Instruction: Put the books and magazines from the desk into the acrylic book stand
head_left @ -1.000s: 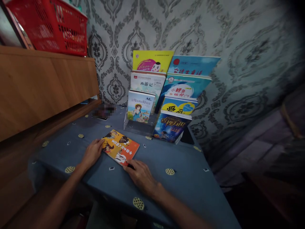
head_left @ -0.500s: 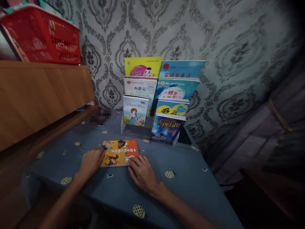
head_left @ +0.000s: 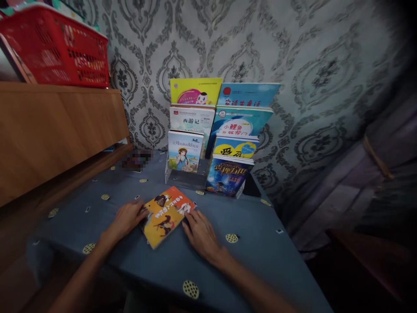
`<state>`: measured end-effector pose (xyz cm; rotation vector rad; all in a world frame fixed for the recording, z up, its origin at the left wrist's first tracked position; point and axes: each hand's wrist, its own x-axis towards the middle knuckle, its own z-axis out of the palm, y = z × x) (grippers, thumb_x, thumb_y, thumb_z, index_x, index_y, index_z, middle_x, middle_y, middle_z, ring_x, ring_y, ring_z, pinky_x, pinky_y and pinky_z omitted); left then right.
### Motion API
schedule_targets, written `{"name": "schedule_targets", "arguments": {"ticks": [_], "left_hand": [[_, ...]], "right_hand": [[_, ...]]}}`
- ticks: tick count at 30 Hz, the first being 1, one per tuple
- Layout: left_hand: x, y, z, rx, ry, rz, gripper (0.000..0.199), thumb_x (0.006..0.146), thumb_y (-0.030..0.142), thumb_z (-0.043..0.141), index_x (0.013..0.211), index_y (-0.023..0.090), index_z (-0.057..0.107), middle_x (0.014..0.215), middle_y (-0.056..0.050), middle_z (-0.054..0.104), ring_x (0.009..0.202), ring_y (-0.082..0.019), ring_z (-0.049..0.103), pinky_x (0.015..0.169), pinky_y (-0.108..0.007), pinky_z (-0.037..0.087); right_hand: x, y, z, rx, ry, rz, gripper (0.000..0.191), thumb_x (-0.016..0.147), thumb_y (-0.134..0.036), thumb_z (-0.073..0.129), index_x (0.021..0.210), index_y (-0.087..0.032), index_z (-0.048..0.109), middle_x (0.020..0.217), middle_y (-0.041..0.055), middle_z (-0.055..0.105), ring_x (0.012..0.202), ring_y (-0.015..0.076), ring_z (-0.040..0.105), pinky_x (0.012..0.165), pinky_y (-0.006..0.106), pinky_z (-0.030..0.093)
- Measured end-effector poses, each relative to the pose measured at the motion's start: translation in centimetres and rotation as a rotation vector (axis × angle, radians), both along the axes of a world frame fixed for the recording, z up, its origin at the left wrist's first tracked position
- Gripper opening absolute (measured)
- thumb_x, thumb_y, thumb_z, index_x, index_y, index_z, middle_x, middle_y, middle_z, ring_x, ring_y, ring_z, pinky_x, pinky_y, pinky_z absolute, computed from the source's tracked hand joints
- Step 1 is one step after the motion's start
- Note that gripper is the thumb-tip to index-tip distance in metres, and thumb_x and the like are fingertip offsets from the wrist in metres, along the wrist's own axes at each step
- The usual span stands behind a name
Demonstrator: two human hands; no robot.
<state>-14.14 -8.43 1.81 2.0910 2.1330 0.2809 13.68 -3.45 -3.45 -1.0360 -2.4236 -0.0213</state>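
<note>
An orange and yellow picture-covered book (head_left: 163, 226) lies slanted on the cloth, its cover lettering turned away from upright. My left hand (head_left: 128, 217) grips its left edge, fingertips on the cover and thumb side hidden beneath or beside it. At the right edge, my right hand (head_left: 202, 234) holds the corner with its fingers bent over the cover. Behind the book stands a clear stepped rack (head_left: 187, 179) bearing two columns of books. The front ones are a pale blue book with a drawn girl (head_left: 184, 152) and a dark blue book (head_left: 230, 174).
A blue tablecloth with pineapple prints (head_left: 254, 261) covers the table. A dark flat object (head_left: 252, 186) lies beside the rack's right side. On the left, a wooden cabinet (head_left: 61, 130) carries a red basket (head_left: 55, 48). Patterned wallpaper rises behind; a curtain (head_left: 345, 187) hangs right.
The book has turned counter-clockwise in view, from nearly square to slanted, its lower left corner swinging nearer. My hands have shifted with it, the right slightly to the right.
</note>
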Motion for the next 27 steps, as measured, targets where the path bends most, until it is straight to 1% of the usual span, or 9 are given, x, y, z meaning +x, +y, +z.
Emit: {"name": "schedule_targets", "arguments": {"ticks": [2, 5, 7, 11, 15, 18, 20, 22, 27], "left_hand": [[1.0, -1.4, 0.8, -0.134, -0.05, -0.022, 0.032, 0.095, 0.044, 0.041, 0.086, 0.021, 0.062, 0.08, -0.004, 0.07, 0.074, -0.019, 0.063, 0.066, -0.027, 0.041], [2.8, -2.8, 1.4, -0.243, -0.101, -0.13, 0.037, 0.096, 0.046, 0.042, 0.079, 0.021, 0.063, 0.077, -0.002, 0.071, 0.07, -0.017, 0.063, 0.062, -0.026, 0.038], [3.9, -2.9, 1.5, -0.213, -0.036, -0.13, 0.035, 0.097, 0.042, 0.04, 0.082, 0.022, 0.064, 0.081, -0.004, 0.072, 0.074, -0.018, 0.065, 0.063, -0.026, 0.039], [5.5, -1.2, 1.1, 0.007, 0.115, -0.015, 0.029, 0.1, 0.032, 0.036, 0.098, 0.021, 0.062, 0.098, -0.009, 0.071, 0.093, -0.023, 0.067, 0.074, -0.03, 0.046], [5.8, 1.7, -0.8, 0.138, 0.12, -0.047, 0.03, 0.099, 0.036, 0.041, 0.113, 0.016, 0.058, 0.127, -0.016, 0.063, 0.115, -0.028, 0.06, 0.092, -0.04, 0.049], [5.2, 3.5, -3.3, 0.169, 0.053, -0.108, 0.044, 0.098, 0.04, 0.041, 0.133, 0.013, 0.05, 0.149, -0.02, 0.047, 0.139, -0.03, 0.044, 0.108, -0.047, 0.04], [4.6, 4.2, -4.9, 0.183, 0.006, -0.135, 0.051, 0.099, 0.042, 0.039, 0.139, 0.012, 0.046, 0.153, -0.021, 0.042, 0.145, -0.029, 0.035, 0.113, -0.048, 0.035], [4.1, 4.5, -6.0, 0.204, -0.012, -0.142, 0.053, 0.099, 0.044, 0.037, 0.141, 0.012, 0.045, 0.154, -0.02, 0.041, 0.147, -0.028, 0.034, 0.115, -0.047, 0.033], [3.9, 4.5, -6.6, 0.243, -0.005, -0.147, 0.053, 0.099, 0.044, 0.038, 0.142, 0.014, 0.046, 0.154, -0.018, 0.041, 0.145, -0.027, 0.036, 0.114, -0.046, 0.035]], "right_hand": [[0.1, 1.5, 0.2, -0.054, 0.006, -0.034, 0.027, 0.096, -0.023, 0.052, 0.12, -0.016, 0.063, 0.116, 0.0133, 0.068, 0.106, 0.028, 0.063, 0.093, 0.044, 0.052], [0.0, 2.9, 0.7, -0.119, 0.026, -0.056, 0.027, 0.098, -0.022, 0.048, 0.119, -0.017, 0.065, 0.119, 0.013, 0.068, 0.108, 0.0271, 0.062, 0.095, 0.043, 0.051], [-0.4, 3.3, 0.9, -0.12, 0.035, -0.069, 0.029, 0.099, -0.023, 0.046, 0.121, -0.018, 0.064, 0.125, 0.014, 0.065, 0.113, 0.0277, 0.06, 0.097, 0.045, 0.049], [-1.7, 3.1, 1.2, -0.13, 0.017, -0.035, 0.036, 0.098, -0.025, 0.046, 0.131, -0.02, 0.059, 0.143, 0.0149, 0.055, 0.13, 0.0292, 0.051, 0.103, 0.049, 0.044], [-2.9, 3.4, 1.5, -0.235, -0.025, -0.016, 0.046, 0.098, -0.031, 0.047, 0.139, -0.012, 0.052, 0.151, 0.0188, 0.046, 0.142, 0.0306, 0.039, 0.112, 0.05, 0.036], [-3.2, 3.8, 1.6, -0.308, -0.04, -0.028, 0.055, 0.098, -0.037, 0.046, 0.144, -0.006, 0.047, 0.155, 0.0221, 0.039, 0.147, 0.0322, 0.032, 0.115, 0.05, 0.033], [-3.3, 4.0, 1.7, -0.335, -0.046, -0.034, 0.059, 0.097, -0.04, 0.048, 0.145, -0.006, 0.044, 0.156, 0.0224, 0.036, 0.148, 0.0321, 0.03, 0.115, 0.05, 0.031], [-3.2, 4.0, 1.8, -0.341, -0.057, -0.04, 0.061, 0.095, -0.041, 0.051, 0.145, -0.006, 0.045, 0.157, 0.0222, 0.036, 0.147, 0.0323, 0.03, 0.116, 0.05, 0.03], [-3.1, 4.0, 2.0, -0.321, -0.06, -0.035, 0.062, 0.093, -0.045, 0.054, 0.144, -0.012, 0.046, 0.155, 0.0213, 0.039, 0.145, 0.0342, 0.032, 0.111, 0.055, 0.033]]}}
